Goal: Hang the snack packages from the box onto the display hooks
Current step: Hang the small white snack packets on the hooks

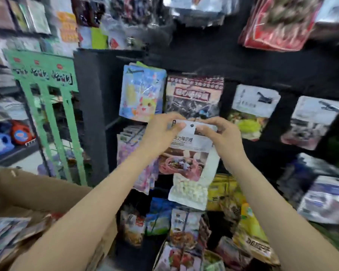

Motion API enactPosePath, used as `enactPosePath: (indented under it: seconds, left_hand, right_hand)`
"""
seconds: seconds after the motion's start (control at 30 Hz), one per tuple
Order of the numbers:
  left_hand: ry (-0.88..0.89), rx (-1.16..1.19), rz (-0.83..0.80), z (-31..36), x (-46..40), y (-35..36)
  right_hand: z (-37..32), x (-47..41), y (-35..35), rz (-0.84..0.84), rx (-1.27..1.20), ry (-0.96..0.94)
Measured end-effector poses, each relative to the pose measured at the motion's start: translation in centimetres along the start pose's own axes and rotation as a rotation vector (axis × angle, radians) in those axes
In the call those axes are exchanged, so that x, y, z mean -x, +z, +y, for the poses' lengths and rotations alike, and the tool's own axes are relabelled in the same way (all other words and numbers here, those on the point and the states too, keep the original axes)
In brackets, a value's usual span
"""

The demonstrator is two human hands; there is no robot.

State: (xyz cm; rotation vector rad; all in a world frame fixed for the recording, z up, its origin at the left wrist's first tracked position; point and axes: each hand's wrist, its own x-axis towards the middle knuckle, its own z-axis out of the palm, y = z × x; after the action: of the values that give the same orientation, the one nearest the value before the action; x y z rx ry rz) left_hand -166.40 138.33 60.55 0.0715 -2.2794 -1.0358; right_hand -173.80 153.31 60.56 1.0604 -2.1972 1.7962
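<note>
A white snack package (190, 165) with a clear window of small white pieces hangs between my hands in front of the black display panel (204, 59). My left hand (160, 132) pinches its top left corner. My right hand (221, 133) pinches the top right corner. The package's hang hole sits between my thumbs. The hook behind it is hidden by the package and my fingers. The brown cardboard box (33, 192) stands at the lower left, with several packages (10, 235) inside it.
Hung packages surround my hands: a blue one (141, 92), a dark red one (194, 94), two white ones (252, 110) (309, 122) to the right, and more below. A green rack (51, 106) stands to the left. The frame is motion-blurred.
</note>
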Motion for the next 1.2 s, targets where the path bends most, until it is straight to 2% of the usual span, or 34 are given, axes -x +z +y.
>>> enactPosePath:
  seconds: [0.23,0.47,0.63,0.87,1.07,1.2]
  left_hand:
    - [0.106,0.246,-0.044,11.1,-3.9,13.6]
    - [0.099,0.311,-0.095,18.3,-7.8,23.3]
    - [0.047,0.302,-0.109,19.7,-9.9,27.2]
    - [0.029,0.242,-0.078,18.7,-11.2,28.2]
    - [0.021,0.049,-0.039,18.9,-14.2,29.6]
    - [0.01,-0.061,-0.058,19.3,-16.0,29.9]
  right_hand:
    - [2.1,2.1,-17.6,0.251,-0.045,0.049]
    - [3.8,1.9,-27.8,0.462,-0.054,0.06]
    - [5.8,0.7,-30.8,0.531,-0.05,0.069]
    - [7.9,-1.5,-31.0,0.529,0.023,0.055]
    - [9.2,-4.5,-32.0,0.556,0.383,-0.049]
    - [10.0,-6.1,-32.0,0.497,0.561,-0.067]
